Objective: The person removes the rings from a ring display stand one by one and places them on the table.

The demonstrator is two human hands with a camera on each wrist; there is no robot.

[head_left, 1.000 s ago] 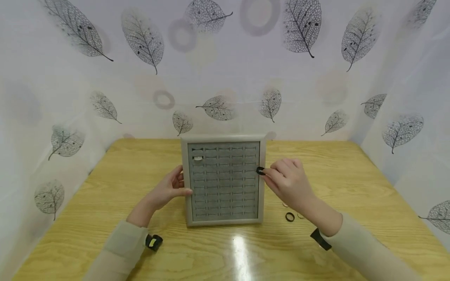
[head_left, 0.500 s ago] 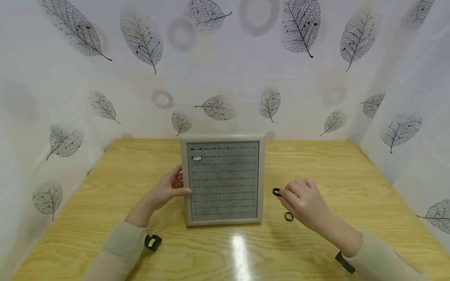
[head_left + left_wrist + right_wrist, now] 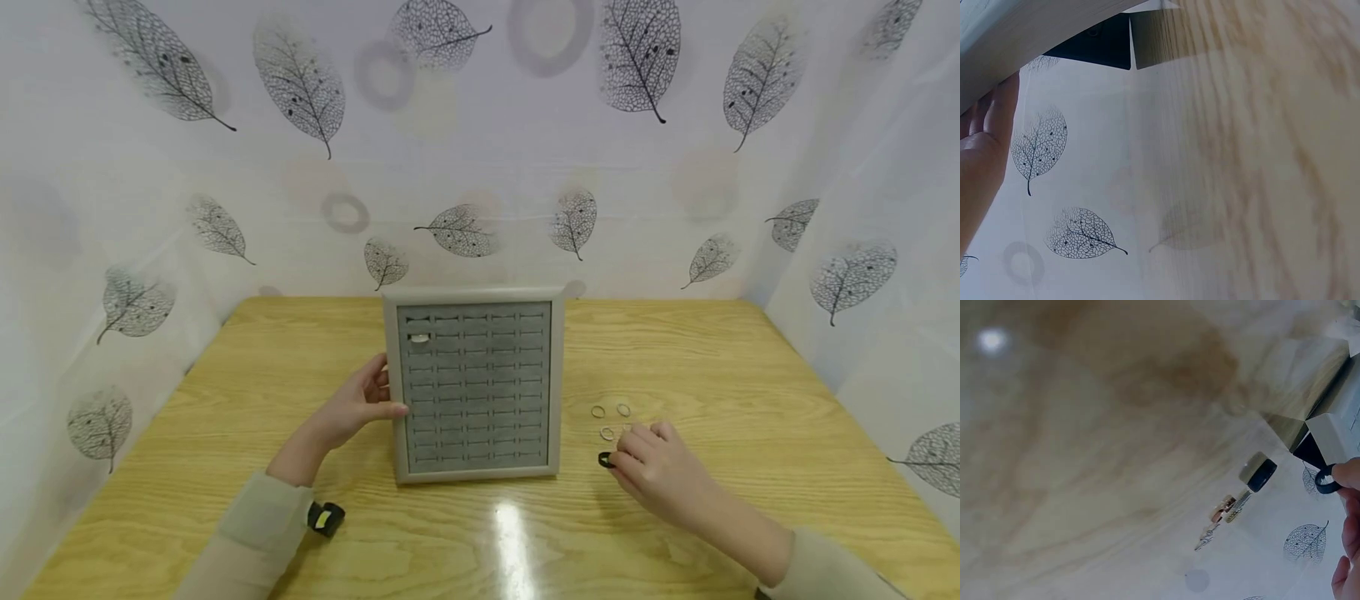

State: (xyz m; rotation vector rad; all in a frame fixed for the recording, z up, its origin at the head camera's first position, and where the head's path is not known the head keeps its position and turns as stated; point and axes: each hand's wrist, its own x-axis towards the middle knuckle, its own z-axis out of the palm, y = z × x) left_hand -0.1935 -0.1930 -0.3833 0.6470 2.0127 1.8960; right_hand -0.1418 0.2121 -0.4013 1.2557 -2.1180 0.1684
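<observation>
A framed ring display with grey slotted padding stands upright on the table. My left hand grips its left edge, thumb on the front and fingers behind. One silver ring sits in a slot at the upper left of the padding. To the right of the frame, my right hand pinches a black ring low over the table, also visible in the right wrist view. A second black ring lies on the table in that view; in the head view I cannot make it out.
Several thin rings lie on the wooden table just beyond my right hand. A dark support panel shows behind the frame in the left wrist view. Leaf-patterned white cloth hangs around the back and sides.
With the black ring pinched, my right hand has moved from the display's right edge down and to the right. The thin rings beyond it have come into view. My left hand stays put.
</observation>
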